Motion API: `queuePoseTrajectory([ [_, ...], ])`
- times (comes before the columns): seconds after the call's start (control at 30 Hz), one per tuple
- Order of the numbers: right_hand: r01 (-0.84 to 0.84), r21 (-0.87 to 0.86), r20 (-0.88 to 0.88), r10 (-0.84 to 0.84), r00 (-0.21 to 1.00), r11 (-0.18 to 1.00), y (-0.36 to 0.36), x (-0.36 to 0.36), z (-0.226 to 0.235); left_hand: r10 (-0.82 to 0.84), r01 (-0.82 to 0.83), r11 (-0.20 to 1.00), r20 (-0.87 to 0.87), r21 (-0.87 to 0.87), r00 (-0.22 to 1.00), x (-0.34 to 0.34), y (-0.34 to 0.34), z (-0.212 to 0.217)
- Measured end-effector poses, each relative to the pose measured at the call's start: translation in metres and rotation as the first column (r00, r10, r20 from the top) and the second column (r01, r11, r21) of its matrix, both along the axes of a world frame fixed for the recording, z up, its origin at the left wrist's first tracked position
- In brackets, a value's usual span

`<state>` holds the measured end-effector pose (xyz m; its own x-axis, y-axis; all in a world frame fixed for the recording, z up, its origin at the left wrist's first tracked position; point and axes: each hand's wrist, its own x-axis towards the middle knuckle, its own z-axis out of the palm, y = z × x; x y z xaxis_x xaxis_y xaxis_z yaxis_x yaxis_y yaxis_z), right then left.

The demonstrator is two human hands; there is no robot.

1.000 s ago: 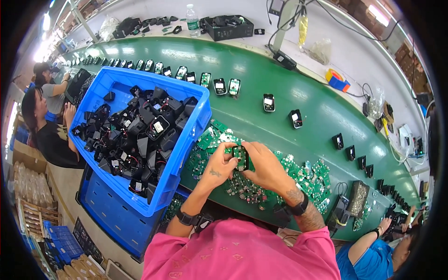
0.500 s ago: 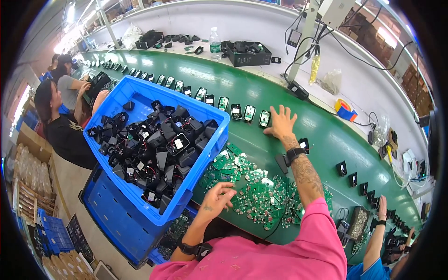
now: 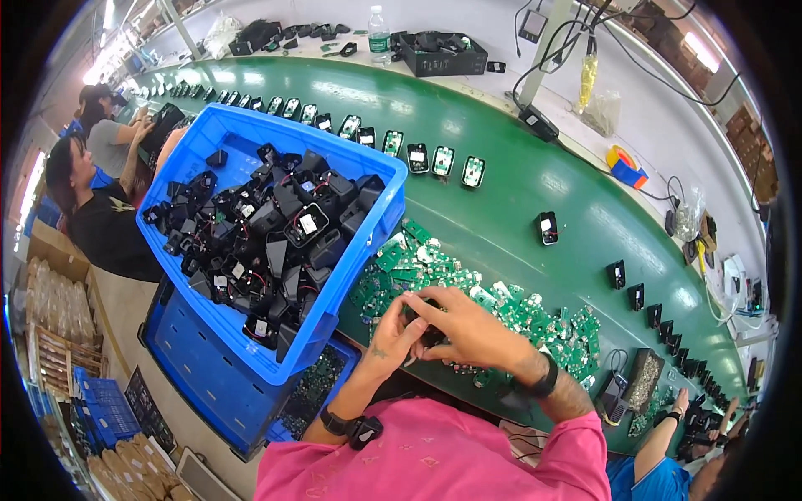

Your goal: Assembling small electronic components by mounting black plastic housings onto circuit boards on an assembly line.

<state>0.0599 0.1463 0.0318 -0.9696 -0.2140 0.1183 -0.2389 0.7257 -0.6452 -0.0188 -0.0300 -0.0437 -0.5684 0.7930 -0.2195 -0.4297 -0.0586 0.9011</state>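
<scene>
My left hand [image 3: 389, 336] and my right hand [image 3: 469, 331] meet over the near edge of the green bench. Between their fingers is a small black part [image 3: 433, 336], mostly hidden, so its exact shape cannot be made out. Just beyond my hands spreads a heap of green circuit boards [image 3: 543, 326]. To the left stands a blue plastic bin [image 3: 334, 338] full of black plastic housings [image 3: 266, 219] with thin red wires. A black housing with a green board inside [image 3: 474, 172] ends the row farther back, and another black housing [image 3: 547, 228] lies apart to its right.
Along the bench [image 3: 501, 225] run lines of housings. At the back are a water bottle [image 3: 378, 35], a black box of parts [image 3: 441, 55] and a tape roll [image 3: 626, 167]. Co-workers sit left [image 3: 104, 221] and right [image 3: 660, 451]. A handset [image 3: 616, 407] lies near the right one.
My right hand has come back from the end of the housing row to my left hand. Both now close round a small black part. The view has shifted slightly.
</scene>
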Motion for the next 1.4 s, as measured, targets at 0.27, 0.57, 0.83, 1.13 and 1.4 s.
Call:
queuePoseTrajectory([
  [0.27,0.245,-0.250,0.093,-0.228,0.969,0.937,-0.019,-0.002,-0.013,0.048,-0.048,0.997,-0.005,-0.061,0.999,0.008,-0.028,-0.003],
  [0.57,0.659,0.253,-0.242,-0.613,0.752,0.708,0.035,-0.122,-0.086,0.273,-0.272,0.962,0.085,-0.026,0.958,0.005,-0.034,0.008],
  [0.83,0.699,0.037,-0.300,-0.660,0.689,0.714,0.056,-0.101,-0.085,0.282,-0.284,0.959,-0.046,-0.019,0.958,0.005,-0.024,0.037],
  [1.13,0.254,-0.879,0.283,-0.010,0.959,-0.404,-0.009,0.026,-0.045,0.201,-0.176,0.977,-0.229,0.123,0.952,0.001,0.016,0.071],
  [1.4,0.270,-0.882,0.312,-0.050,0.949,-0.386,-0.026,0.049,-0.050,-0.001,0.000,1.000,-0.217,-0.003,0.976,0.008,0.023,0.069],
])
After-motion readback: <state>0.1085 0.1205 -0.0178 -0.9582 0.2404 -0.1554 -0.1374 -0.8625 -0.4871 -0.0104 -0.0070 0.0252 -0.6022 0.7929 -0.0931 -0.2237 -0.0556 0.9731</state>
